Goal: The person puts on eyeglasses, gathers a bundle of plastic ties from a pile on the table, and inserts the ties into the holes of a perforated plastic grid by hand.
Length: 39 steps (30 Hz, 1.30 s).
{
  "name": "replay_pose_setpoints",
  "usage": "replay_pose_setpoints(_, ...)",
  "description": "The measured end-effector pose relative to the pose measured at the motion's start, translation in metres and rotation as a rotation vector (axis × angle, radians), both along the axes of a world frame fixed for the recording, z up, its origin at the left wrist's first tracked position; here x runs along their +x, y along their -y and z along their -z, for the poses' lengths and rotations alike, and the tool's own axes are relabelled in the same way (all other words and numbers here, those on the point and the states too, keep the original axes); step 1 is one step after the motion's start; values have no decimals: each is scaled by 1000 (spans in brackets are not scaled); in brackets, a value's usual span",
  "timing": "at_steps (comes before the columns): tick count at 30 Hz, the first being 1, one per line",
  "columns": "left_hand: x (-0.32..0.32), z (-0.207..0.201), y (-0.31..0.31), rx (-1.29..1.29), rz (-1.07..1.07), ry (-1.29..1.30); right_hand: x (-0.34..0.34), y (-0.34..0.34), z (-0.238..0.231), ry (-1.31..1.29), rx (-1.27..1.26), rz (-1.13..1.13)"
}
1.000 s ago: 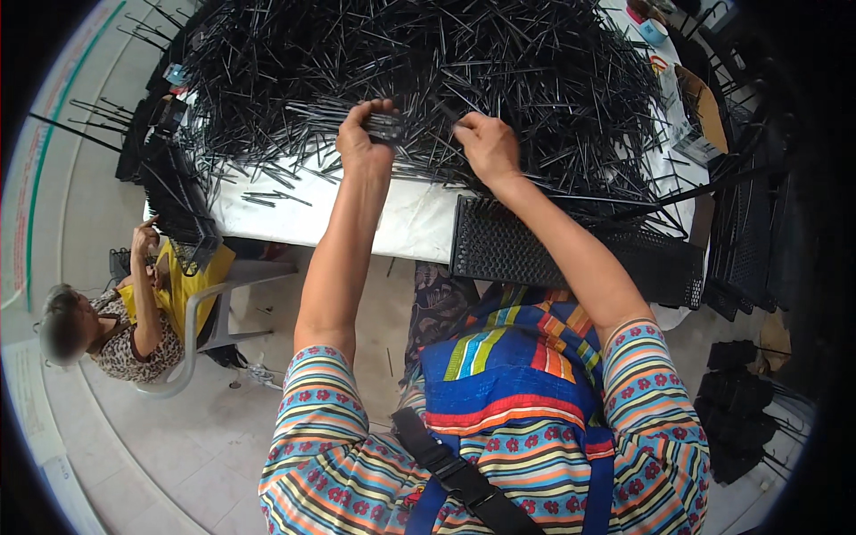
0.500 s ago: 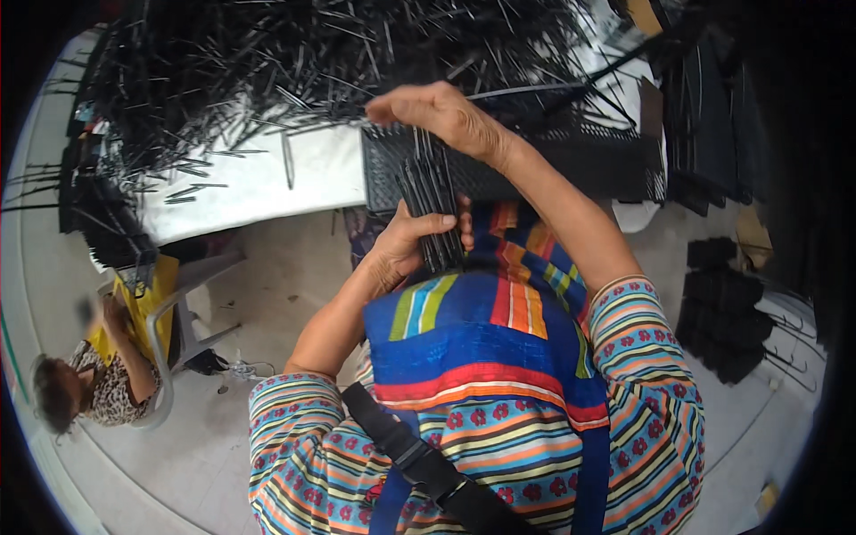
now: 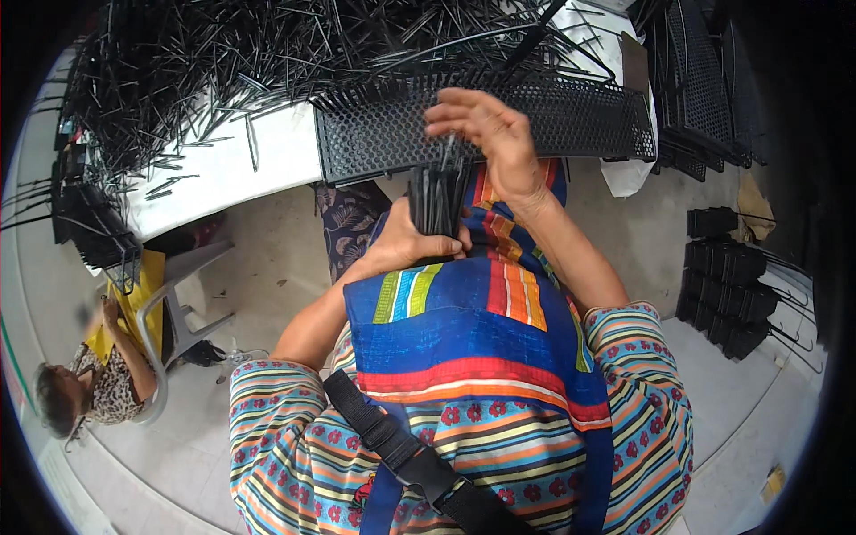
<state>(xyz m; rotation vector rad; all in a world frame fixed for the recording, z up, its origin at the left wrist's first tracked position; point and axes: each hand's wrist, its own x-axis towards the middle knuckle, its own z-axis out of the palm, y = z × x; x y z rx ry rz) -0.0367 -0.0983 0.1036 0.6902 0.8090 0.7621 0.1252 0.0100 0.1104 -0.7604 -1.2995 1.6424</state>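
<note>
My left hand [image 3: 399, 239] is wrapped round a bundle of thin black rods [image 3: 433, 201], held close to my apron with the thumb across its lower end. Just above the bundle's far end is my right hand [image 3: 501, 147], its fingers spread and slightly blurred, with nothing visible in them. Whether it touches the rod tips I cannot tell. Beyond the bundle, a black perforated panel [image 3: 366, 134] lies along the table's front edge. Rods stick up in a row along its far side.
A big heap of loose black rods [image 3: 259, 53] covers the white tabletop [image 3: 223, 183]. More black perforated racks [image 3: 700, 89] stand at the far right, and stacked black parts [image 3: 727, 285] lie below them. At the left, another person [image 3: 116, 374] sits on a grey plastic chair [image 3: 183, 316].
My right hand has moved to the right and nearer to me, its fingers spreading. The left hand still grips the bundle, now tilted differently. More of the perforated panel shows.
</note>
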Motion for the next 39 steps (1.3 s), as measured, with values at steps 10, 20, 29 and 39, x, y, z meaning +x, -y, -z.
replay_pose_setpoints(10,-6,54,-4,-432,-379,-18,28,34,56,268,-214,182)
replay_pose_setpoints(20,1,34,-7,-285,-191,-109,6,9,57,339,-177,141)
replay_pose_setpoints(29,-8,39,-3,-181,-185,-234,-2,-13,50,-2,-220,421)
replay_pose_setpoints(39,-24,42,5,-441,-342,-23,3,-34,20,85,106,550)
